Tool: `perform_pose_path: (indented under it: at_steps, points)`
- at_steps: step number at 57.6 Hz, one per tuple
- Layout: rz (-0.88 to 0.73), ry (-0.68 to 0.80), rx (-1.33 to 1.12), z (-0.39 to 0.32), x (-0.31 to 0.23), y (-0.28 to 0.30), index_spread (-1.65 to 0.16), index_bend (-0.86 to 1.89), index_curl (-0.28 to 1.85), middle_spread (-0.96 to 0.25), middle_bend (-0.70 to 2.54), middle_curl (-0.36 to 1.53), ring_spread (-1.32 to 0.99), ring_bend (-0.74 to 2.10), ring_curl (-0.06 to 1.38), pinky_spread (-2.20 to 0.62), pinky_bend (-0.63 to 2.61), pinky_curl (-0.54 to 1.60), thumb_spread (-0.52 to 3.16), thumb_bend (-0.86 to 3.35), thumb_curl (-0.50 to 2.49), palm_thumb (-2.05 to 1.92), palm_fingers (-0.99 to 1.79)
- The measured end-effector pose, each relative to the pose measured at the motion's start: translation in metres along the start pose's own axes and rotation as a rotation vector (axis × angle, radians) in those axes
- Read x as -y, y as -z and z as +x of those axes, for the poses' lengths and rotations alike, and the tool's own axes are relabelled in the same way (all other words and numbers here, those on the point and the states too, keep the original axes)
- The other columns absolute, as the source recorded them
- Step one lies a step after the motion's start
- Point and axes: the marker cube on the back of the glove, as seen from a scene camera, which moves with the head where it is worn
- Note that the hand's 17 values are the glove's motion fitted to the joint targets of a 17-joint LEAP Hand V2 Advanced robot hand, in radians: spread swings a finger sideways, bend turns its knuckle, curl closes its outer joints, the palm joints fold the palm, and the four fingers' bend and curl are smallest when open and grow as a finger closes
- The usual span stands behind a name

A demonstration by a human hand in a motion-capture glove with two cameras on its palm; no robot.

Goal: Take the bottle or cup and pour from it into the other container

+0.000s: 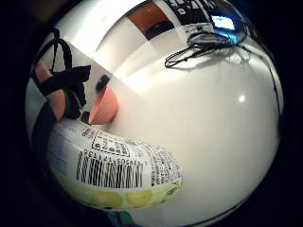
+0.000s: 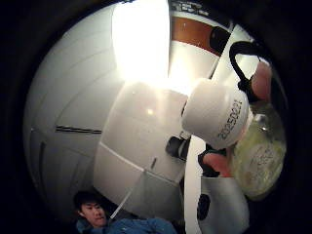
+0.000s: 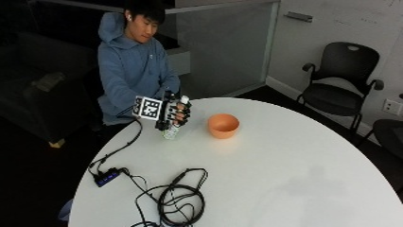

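Now your right hand (image 3: 171, 113) wraps the bottle (image 3: 174, 124) mid-body; it looks light and smooth, cap (image 2: 214, 113) on, bowl (image 3: 223, 125) near.

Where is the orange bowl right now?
In the outside view, the orange bowl sits on the round white table, just beside the bottle that the gloved right hand grips.

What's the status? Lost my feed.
Right hand grips bottle, upright, white cap on. Orange bowl beside it on table, apart. Nothing between them.
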Motion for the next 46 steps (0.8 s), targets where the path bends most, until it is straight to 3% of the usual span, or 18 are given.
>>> perform_pose_path:
  at_steps: [24,46]
  points:
    - [-0.328,0.053,-0.697,-0.074,0.091,-0.052,-0.10,0.18,0.44,-0.04,0.36,0.49,-0.16,0.50,0.44,-0.16,0.61,0.36,0.29,-0.04,0.66,0.99,1.25]
    - [-0.581,0.209,-1.386,-0.094,0.107,-0.121,-0.10,0.18,0.46,-0.04,0.36,0.51,-0.16,0.50,0.46,-0.17,0.60,0.37,0.27,-0.04,0.69,0.98,1.25]
